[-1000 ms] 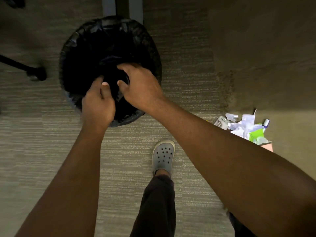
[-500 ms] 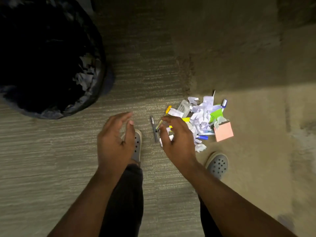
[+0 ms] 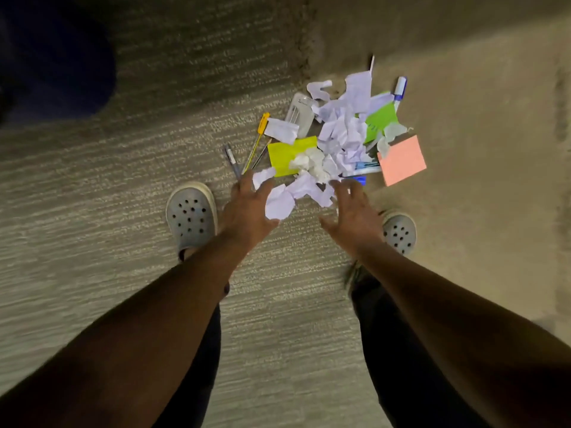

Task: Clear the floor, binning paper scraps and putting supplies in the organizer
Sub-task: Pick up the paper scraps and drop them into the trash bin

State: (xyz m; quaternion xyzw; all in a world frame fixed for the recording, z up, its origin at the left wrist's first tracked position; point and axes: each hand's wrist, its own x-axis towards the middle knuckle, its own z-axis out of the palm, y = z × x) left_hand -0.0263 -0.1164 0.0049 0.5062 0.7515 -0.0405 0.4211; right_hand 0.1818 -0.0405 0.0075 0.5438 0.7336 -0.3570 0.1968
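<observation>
Bare striped carpet (image 3: 92, 242) is open on the near and left sides of the heap of crumpled white paper scraps (image 3: 336, 140); the left hand (image 3: 247, 208) and right hand (image 3: 355, 217) sit at its near edge with spread fingers, a gap between them. Grey perforated clogs (image 3: 191, 217) flank both wrists. Left side is fenced by a grey pen (image 3: 231, 159) and yellow-capped pen (image 3: 258, 140), right side by a salmon sticky-note pad (image 3: 401, 160).
</observation>
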